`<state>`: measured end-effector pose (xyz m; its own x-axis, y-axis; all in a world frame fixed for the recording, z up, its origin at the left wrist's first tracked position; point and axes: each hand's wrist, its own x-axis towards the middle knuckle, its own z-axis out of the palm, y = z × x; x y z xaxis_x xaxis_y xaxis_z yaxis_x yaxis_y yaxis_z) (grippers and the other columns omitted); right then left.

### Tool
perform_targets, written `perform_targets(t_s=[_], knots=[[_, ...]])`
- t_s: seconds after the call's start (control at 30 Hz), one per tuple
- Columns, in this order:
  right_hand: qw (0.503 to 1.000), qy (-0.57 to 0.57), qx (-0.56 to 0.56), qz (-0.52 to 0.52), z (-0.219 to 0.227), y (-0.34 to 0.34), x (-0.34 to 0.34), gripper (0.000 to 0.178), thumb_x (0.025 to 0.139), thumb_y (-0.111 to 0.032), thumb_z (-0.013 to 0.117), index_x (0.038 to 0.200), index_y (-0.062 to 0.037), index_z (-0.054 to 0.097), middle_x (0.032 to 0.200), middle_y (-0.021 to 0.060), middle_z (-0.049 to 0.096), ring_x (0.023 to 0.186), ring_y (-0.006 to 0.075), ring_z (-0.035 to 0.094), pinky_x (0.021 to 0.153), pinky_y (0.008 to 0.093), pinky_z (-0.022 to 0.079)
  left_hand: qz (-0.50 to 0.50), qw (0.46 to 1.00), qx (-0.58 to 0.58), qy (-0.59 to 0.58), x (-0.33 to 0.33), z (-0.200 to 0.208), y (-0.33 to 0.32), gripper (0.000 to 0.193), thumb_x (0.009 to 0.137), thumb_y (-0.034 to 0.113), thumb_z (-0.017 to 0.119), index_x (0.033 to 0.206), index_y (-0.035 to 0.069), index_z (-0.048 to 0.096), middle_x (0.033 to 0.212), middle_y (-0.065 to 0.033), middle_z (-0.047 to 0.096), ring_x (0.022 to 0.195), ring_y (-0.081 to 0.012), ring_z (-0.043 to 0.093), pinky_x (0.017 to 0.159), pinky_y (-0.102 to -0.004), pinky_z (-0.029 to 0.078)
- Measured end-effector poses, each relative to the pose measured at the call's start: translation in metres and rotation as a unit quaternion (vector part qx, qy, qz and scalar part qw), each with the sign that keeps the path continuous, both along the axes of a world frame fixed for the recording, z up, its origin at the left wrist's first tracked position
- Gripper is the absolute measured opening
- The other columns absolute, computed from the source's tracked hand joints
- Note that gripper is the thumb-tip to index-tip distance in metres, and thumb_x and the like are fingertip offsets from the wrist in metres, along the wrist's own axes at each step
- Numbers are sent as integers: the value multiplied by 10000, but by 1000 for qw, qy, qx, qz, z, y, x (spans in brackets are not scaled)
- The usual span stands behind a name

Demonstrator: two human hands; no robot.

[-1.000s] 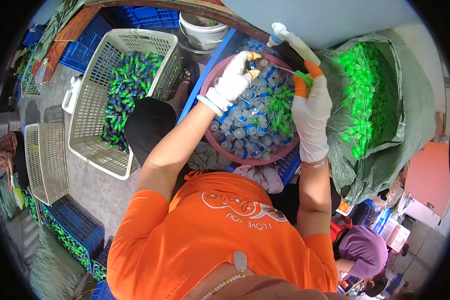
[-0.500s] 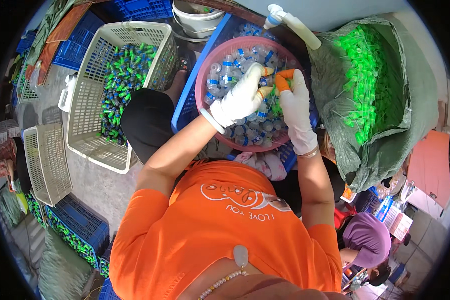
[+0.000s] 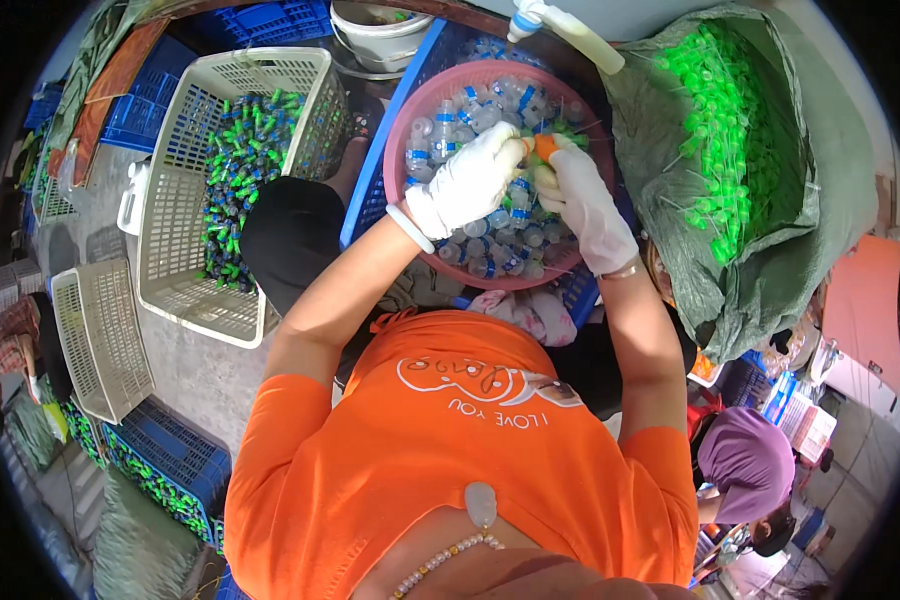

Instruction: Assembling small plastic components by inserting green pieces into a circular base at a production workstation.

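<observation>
My left hand (image 3: 475, 178) wears a white glove and is closed, its fingertips meeting those of my right hand over a pink basin. My right hand (image 3: 588, 198), gloved in white with orange finger covers, is closed too, thumb and fingers curled inward. Whatever sits between the fingertips is hidden. Below them the pink basin (image 3: 392, 160) holds many small clear plastic bottles (image 3: 485, 250) with blue bands. Some bright green pieces show beside the fingers. The basin rests in a blue crate (image 3: 363, 200).
On the right, a grey-green sack (image 3: 660, 190) holds green caps with thin stems (image 3: 720, 150). A cream basket (image 3: 175, 130) with green-and-blue pieces (image 3: 255, 160) stands left. A white dispenser (image 3: 570, 35) lies beyond the basin. A person in purple (image 3: 745, 465) is at lower right.
My two hands have come closer together, fingertips now meeting. The right hand has moved left and tilted inward. The whole view has shifted slightly.
</observation>
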<state>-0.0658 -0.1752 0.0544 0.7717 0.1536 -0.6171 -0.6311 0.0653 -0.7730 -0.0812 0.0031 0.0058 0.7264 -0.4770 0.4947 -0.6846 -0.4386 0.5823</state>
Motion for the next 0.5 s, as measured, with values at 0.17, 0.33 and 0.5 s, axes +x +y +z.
perform_targets(t_s=[0.17, 0.33, 0.5], knots=[[995, -56, -83, -2, -7, 12, -15, 139, 982, -128, 405, 1087, -184, 477, 612, -49, 393, 431, 60, 289, 395, 234, 183, -23, 986, -128, 105, -3, -16, 1, 375, 893, 51, 636, 1220, -30, 471, 1095, -187, 539, 959, -329, 577, 874, -347, 471], [995, 85, 47, -15, -15, -2, -9, 139, 984, -129, 439, 1116, -148, 476, 631, -41, 442, 442, 76, 332, 408, 249, 245, -5, 992, -70, 107, -4, -23, 0, 367, 903, 45, 627, 1226, -9, 463, 1091, -165, 531, 975, -272, 570, 879, -338, 465], [971, -223, -56, 71, -22, 0, -23, 200, 917, -90, 502, 1116, -94, 521, 698, 14, 533, 528, 120, 496, 486, 271, 389, -69, 879, -280, 380, -7, -15, 5, 380, 916, 33, 612, 1256, 13, 445, 1095, -111, 515, 964, -196, 535, 866, -316, 455]])
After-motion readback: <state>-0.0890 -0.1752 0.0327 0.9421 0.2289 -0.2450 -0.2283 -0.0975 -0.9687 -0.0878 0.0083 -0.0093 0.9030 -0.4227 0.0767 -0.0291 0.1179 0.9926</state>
